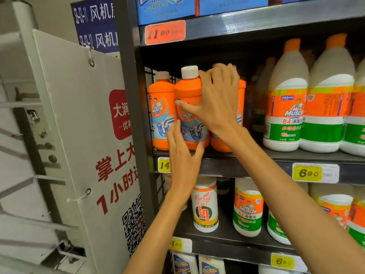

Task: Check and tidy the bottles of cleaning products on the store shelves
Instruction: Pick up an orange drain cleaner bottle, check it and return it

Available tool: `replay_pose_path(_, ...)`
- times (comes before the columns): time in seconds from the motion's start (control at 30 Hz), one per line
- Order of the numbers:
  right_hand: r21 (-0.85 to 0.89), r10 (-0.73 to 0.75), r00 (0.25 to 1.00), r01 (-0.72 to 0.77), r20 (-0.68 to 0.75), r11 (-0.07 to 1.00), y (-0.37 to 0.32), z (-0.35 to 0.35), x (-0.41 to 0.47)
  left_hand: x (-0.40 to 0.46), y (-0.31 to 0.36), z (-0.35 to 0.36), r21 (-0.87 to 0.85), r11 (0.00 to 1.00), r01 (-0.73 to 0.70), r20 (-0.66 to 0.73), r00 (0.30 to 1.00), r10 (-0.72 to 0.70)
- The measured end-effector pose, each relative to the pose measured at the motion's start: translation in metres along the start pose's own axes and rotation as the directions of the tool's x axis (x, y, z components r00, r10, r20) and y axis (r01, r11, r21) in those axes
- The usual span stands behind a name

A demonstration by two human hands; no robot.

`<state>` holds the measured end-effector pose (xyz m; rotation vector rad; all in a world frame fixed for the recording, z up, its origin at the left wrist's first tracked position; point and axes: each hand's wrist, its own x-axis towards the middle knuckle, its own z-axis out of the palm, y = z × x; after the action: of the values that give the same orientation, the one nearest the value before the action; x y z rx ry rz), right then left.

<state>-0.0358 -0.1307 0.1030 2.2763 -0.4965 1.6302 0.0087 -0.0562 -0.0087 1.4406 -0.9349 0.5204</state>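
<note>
Left hand [182, 153] and right hand [217, 99] around orange bottle [188, 89]

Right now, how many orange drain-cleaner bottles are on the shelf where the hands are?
3 visible: the left bottle by the shelf post, the middle bottle held by both hands, and the right bottle mostly hidden behind the right hand. More may stand behind.
</note>
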Motion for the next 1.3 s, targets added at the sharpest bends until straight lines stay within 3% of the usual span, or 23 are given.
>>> replay_pose_path(0.1,0.304,0.031,0.997,-0.007,-0.073,0.953,-0.007,-0.009,-0.014,-0.002,0.001,-0.006,-0.051,0.998,0.04,-0.03,0.999,-0.041)
replay_pose_path(0.2,0.569,0.044,0.999,-0.028,-0.014,0.822,-0.013,-0.013,-0.027,-0.004,-0.002,-0.01,-0.053,0.998,0.022,-0.033,0.999,-0.024)
replay_pose_path(0.37,0.798,0.117,0.992,-0.112,0.053,0.592,-0.011,-0.029,-0.039,-0.011,0.0,-0.02,-0.062,0.998,-0.005,0.048,0.999,0.008)
replay_pose_path(0.43,0.861,0.211,0.973,-0.181,0.088,0.475,-0.006,-0.041,-0.038,-0.013,0.006,-0.025,-0.084,0.996,0.016,0.095,0.995,-0.008)
replay_pose_path(0.5,0.922,0.28,0.938,-0.278,0.201,0.27,-0.003,-0.053,-0.039,-0.017,0.017,-0.031,-0.165,0.981,0.098,0.164,0.984,-0.07)
replay_pose_path(0.57,0.93,0.277,0.911,-0.347,0.304,0.121,-0.001,-0.063,-0.043,-0.026,0.031,-0.036,-0.239,0.96,0.144,0.234,0.968,-0.086)
replay_pose_path(0.7,0.886,0.173,0.871,-0.463,0.459,-0.015,0.012,-0.076,-0.056,-0.056,0.051,-0.047,-0.337,0.904,0.262,0.335,0.931,-0.145)
replay_pose_path(0.8,0.771,0.033,0.795,-0.576,0.606,-0.272,0.023,-0.076,-0.071,-0.082,0.054,-0.055,-0.412,0.764,0.496,0.53,0.813,-0.243)
replay_pose_path(0.87,0.602,-0.085,0.693,-0.674,0.716,-0.427,0.024,-0.072,-0.084,-0.098,0.054,-0.059,-0.448,0.635,0.63,0.663,0.71,-0.237)
replay_pose_path(0.93,0.487,-0.159,0.645,-0.695,0.748,-0.528,0.022,-0.067,-0.096,-0.113,0.055,-0.058,-0.454,0.537,0.711,0.734,0.64,-0.227)
replay_pose_path(1.07,0.526,-0.078,0.631,-0.702,0.772,-0.48,0.021,-0.066,-0.108,-0.126,0.051,-0.056,-0.413,0.465,0.783,0.742,0.585,-0.327)
replay_pose_path(1.2,0.677,0.111,0.677,-0.684,0.728,-0.273,0.023,-0.073,-0.112,-0.123,0.049,-0.065,-0.418,0.601,0.681,0.682,0.673,-0.287)
replay_pose_path(1.3,0.707,0.205,0.677,-0.688,0.707,-0.163,0.016,-0.076,-0.114,-0.125,0.055,-0.056,-0.331,0.689,0.644,0.618,0.7,-0.358)
